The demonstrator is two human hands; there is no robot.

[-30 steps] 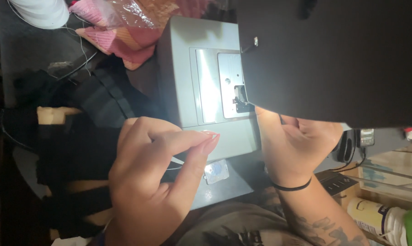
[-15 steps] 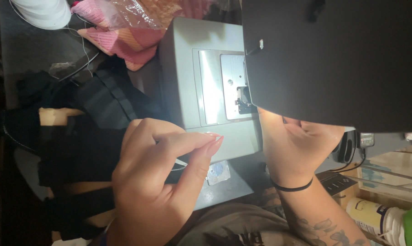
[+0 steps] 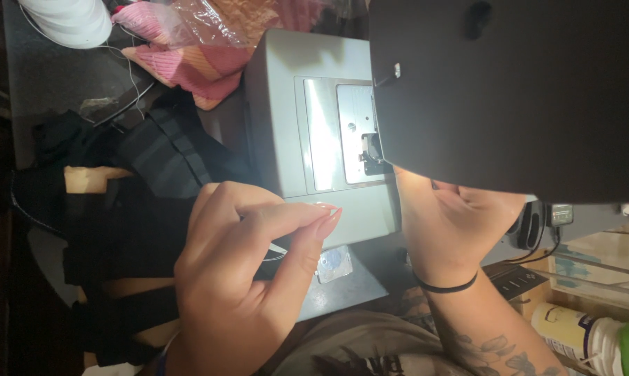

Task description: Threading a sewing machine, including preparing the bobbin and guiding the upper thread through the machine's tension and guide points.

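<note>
Head view: the left hand is raised in front of the sewing machine, thumb and forefinger pressed together, apparently pinching a fine thread, too thin to confirm. The right hand sits under the machine's dark head beside the needle plate; its fingers are hidden. Black fabric lies left of the machine.

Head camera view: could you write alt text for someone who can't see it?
A person's left hand pinches a fine thread in front of a grey sewing machine, while the right hand reaches under its dark head by the needle. Black fabric lies alongside.
</note>
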